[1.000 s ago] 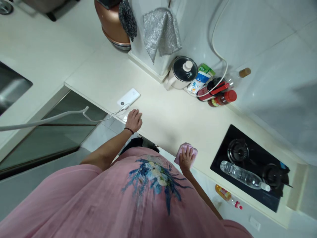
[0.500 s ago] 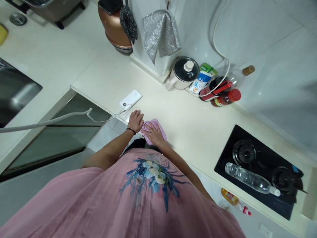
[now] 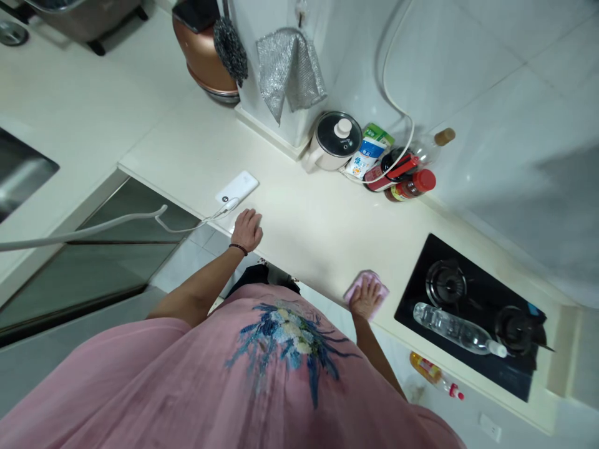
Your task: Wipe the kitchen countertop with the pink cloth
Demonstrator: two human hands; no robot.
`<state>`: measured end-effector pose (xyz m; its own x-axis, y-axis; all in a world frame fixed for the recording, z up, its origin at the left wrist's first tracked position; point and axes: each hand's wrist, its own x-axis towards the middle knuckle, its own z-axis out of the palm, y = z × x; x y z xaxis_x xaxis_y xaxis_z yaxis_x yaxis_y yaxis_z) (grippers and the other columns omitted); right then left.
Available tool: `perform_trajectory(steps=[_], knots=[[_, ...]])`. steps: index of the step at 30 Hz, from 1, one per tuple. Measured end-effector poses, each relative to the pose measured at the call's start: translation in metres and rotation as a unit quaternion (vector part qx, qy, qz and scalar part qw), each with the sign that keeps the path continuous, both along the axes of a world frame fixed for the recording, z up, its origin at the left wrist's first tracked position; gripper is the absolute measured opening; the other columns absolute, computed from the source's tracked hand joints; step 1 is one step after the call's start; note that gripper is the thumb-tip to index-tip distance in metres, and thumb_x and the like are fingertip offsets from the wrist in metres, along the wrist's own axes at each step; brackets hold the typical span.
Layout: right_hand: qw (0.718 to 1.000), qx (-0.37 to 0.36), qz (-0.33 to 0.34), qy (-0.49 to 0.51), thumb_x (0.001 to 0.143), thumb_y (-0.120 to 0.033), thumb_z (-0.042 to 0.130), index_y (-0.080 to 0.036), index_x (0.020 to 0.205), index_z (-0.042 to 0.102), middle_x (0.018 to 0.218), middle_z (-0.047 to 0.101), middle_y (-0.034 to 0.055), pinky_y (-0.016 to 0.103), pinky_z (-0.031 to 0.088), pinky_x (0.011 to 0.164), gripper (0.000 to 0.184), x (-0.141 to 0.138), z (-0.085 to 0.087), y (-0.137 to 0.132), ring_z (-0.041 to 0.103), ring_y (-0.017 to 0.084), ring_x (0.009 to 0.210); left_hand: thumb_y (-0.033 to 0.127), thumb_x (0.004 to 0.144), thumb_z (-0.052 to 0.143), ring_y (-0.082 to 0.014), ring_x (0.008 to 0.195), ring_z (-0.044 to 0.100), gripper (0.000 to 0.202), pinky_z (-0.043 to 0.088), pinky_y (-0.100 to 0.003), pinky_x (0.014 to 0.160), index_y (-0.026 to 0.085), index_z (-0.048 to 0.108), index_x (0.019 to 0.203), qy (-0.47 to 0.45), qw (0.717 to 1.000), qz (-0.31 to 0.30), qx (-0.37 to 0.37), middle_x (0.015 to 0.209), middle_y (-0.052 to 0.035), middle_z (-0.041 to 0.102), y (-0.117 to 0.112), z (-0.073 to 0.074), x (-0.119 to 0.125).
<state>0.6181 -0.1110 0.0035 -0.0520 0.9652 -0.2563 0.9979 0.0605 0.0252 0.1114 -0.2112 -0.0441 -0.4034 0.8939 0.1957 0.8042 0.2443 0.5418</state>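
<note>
Your right hand [image 3: 366, 300] lies spread on the pink cloth [image 3: 352, 292], fingers slightly apart, near the counter's [image 3: 304, 212] front edge; your left hand [image 3: 247, 231] rests at ten o'clock (palm hidden, grip can't be told), a white power bank [image 3: 239, 186] at its twelve. From the cloth, the stove [image 3: 418, 280], bearing a clear bottle [image 3: 452, 329], blocks three; a red-capped jar [image 3: 412, 186] stands at one, a pot [image 3: 334, 140] at twelve

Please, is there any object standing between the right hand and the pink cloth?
Nothing visible stands between them: the right hand lies directly on the pink cloth, fingers spread over it, near the front edge of the counter.
</note>
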Motion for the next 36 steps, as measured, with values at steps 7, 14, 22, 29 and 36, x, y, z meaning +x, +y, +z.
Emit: perform_trajectory(steps=[7,14,22,29,36], knots=[[0.972,0.046,-0.229,0.003,0.11,-0.042,0.007,-0.026,0.174,0.014,0.178,0.022,0.0206,0.064,0.03,0.121,0.066,0.012,0.009,0.051,0.024,0.029,0.162,0.033,0.096,0.05,-0.0375,0.159,0.03,0.056,0.025,-0.066,0.13,0.016,0.055,0.149,-0.016,1.0,0.005,-0.014,0.162,-0.0183,0.047,-0.001,-0.001,0.002],[1.0,0.001,0.016,0.006,0.111,-0.041,0.021,-0.028,0.173,0.017,0.181,0.016,0.0131,0.071,0.017,0.127,0.063,-0.136,-0.003,0.071,0.012,0.035,0.166,0.032,0.094,0.052,-0.0376,0.159,0.03,0.054,0.025,-0.067,0.13,0.018,0.057,0.146,-0.019,1.0,0.006,-0.018,0.162,-0.0174,0.048,-0.001,0.0,0.001],[0.926,-0.081,0.35,0.117,0.109,-0.039,0.038,-0.038,0.169,0.03,0.182,0.017,0.0019,0.064,0.004,0.133,0.061,-0.258,-0.003,0.003,0.012,0.029,0.167,0.03,0.091,0.053,-0.0374,0.158,0.032,0.055,0.026,-0.068,0.129,0.02,0.059,0.145,-0.028,0.999,0.016,-0.015,0.161,-0.0154,0.05,0.0,0.003,0.003],[0.975,-0.015,0.21,0.069,0.11,-0.04,0.03,-0.034,0.169,0.031,0.18,0.025,0.0059,0.065,0.012,0.131,0.06,-0.133,-0.003,0.051,0.013,0.03,0.167,0.032,0.092,0.052,-0.0378,0.157,0.034,0.053,0.028,-0.067,0.129,0.02,0.06,0.143,-0.027,0.999,0.012,-0.012,0.159,-0.016,0.051,0.001,0.005,0.002],[0.992,0.045,-0.115,0.003,0.11,-0.045,0.016,-0.029,0.172,0.019,0.179,0.024,0.0149,0.067,0.026,0.125,0.065,-0.004,-0.003,0.111,0.02,0.031,0.165,0.033,0.094,0.052,-0.0382,0.156,0.037,0.052,0.031,-0.068,0.127,0.02,0.061,0.144,-0.018,1.0,0.013,-0.009,0.157,-0.0165,0.054,0.002,0.002,0.002]])
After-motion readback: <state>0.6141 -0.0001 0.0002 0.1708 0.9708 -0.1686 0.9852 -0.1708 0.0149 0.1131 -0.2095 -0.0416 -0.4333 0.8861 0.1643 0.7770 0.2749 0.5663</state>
